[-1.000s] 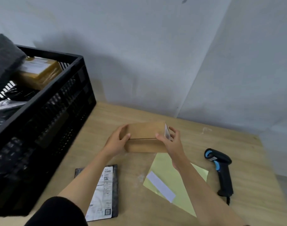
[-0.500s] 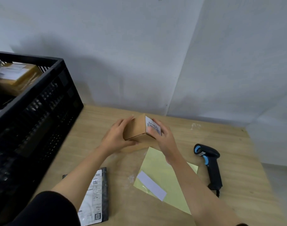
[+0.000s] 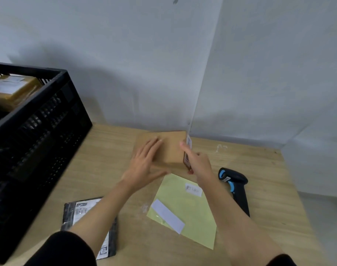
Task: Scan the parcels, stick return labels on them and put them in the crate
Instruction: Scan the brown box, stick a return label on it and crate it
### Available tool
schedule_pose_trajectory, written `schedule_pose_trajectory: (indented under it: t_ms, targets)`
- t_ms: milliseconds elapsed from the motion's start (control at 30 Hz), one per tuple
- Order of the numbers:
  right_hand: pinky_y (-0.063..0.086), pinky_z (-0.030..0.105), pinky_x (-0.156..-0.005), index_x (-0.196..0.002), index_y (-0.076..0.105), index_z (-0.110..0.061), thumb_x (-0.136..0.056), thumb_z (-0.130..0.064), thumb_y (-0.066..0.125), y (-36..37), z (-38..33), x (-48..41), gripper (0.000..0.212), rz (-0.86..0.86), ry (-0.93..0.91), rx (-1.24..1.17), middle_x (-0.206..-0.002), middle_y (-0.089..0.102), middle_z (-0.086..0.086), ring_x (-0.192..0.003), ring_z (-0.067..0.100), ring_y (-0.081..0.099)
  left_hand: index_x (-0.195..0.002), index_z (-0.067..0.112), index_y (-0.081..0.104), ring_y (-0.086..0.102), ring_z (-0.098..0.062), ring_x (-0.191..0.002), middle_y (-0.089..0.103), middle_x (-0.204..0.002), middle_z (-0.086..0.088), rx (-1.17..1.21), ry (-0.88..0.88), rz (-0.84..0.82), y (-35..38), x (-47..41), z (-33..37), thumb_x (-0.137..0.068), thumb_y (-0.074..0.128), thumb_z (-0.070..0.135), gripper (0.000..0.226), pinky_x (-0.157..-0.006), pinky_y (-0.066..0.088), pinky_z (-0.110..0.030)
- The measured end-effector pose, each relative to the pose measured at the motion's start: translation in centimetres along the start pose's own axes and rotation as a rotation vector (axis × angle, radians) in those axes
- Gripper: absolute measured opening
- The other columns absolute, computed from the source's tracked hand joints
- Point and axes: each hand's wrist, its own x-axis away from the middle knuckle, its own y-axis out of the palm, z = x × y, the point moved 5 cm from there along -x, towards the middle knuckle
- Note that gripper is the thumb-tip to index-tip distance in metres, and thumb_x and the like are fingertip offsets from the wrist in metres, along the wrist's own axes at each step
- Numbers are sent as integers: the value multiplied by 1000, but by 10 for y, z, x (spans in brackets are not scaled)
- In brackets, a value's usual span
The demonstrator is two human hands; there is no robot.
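Note:
A small brown cardboard box (image 3: 172, 145) sits on the wooden table near the wall corner, a barcode label on its right end. My left hand (image 3: 144, 166) lies flat on its top with fingers spread. My right hand (image 3: 199, 162) grips its right end by the label. Just in front lies a yellow-green backing sheet (image 3: 184, 212) carrying a white "RETURN" label (image 3: 193, 189) and a blank white strip (image 3: 167, 215). A black and blue barcode scanner (image 3: 235, 187) lies to the right. The black crate (image 3: 35, 143) stands at the left.
A black mailer bag with a white shipping label (image 3: 81, 210) lies on the table by my left forearm. Inside the crate a taped brown parcel (image 3: 14, 91) shows. Grey walls meet in a corner right behind the box. The table's edge (image 3: 290, 181) runs along the right.
The box has been turned and laid flat, broad face up, its labelled end now at the right. My left hand went from gripping its side to lying on top.

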Motion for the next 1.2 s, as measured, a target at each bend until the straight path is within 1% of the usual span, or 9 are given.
schedule_pose_trajectory:
  t_ms: [133,267,400,567,700,767,900,1033,1200]
  targets:
    - [55,30,-54,-100,68,-15,-61,-64,73,5,10,6,63,-111,190,-195,-97,72,10,-79,25,68,-146,33,34,12,-17,-146,21,-157,6,-138,-109,88,10,17,11,-82,34,72,74,-115,12,-50]
    - [56,31,-51,-127,45,-12,-68,-56,75,7,21,15,80,-139,212,-327,-99,66,12,-72,27,68,-139,49,32,19,-15,-141,3,-159,0,696,-693,204,30,28,8,-83,48,65,60,-108,25,-39]
    - [61,42,-60,-125,32,-27,-69,-54,76,6,24,20,76,-155,142,-318,-104,63,13,-85,33,71,-141,46,17,65,-24,-101,53,-131,-10,1312,-920,82,55,25,20,-73,64,63,84,-76,56,-37]
    - [57,36,-65,-118,36,-31,-76,-66,62,-10,18,21,61,-145,30,-140,-104,65,4,-97,24,66,-138,33,28,67,-28,-94,62,-116,-14,1362,-1023,86,65,8,24,-76,71,49,77,-76,58,-41]
    - [43,39,-82,-122,49,-21,-88,-46,56,-74,42,11,43,403,-181,169,-119,55,5,-113,25,48,-133,21,41,64,-29,-88,60,-109,-14,1417,-1151,69,72,-3,28,-77,68,48,68,-71,56,-38]
    - [41,48,-94,-125,46,-11,-87,-38,61,-109,69,8,49,637,-83,360,-132,48,13,-123,32,40,-131,18,45,63,-28,-86,60,-106,-13,1421,-1193,68,77,-7,32,-76,69,49,67,-73,56,-38]
    - [34,51,-101,-134,37,-3,-87,-43,61,-133,117,-6,66,539,217,532,-140,40,19,-131,36,32,-109,17,58,60,-24,-82,61,-94,-11,1440,-1233,36,81,-16,37,-73,71,52,52,-62,53,-34]
    - [41,49,-96,-128,45,0,-86,-35,66,-134,124,-19,59,498,151,563,-133,49,19,-126,36,42,-90,19,56,61,-23,-80,62,-89,-10,1423,-1238,28,77,-24,32,-74,70,53,41,-62,52,-33]
    - [46,31,-59,-95,61,-4,-72,-19,78,-118,101,-24,32,329,23,338,-98,68,15,-77,28,61,-88,19,56,61,-23,-79,62,-89,-11,1390,-1230,78,62,-25,18,-75,69,54,40,-58,51,-33]
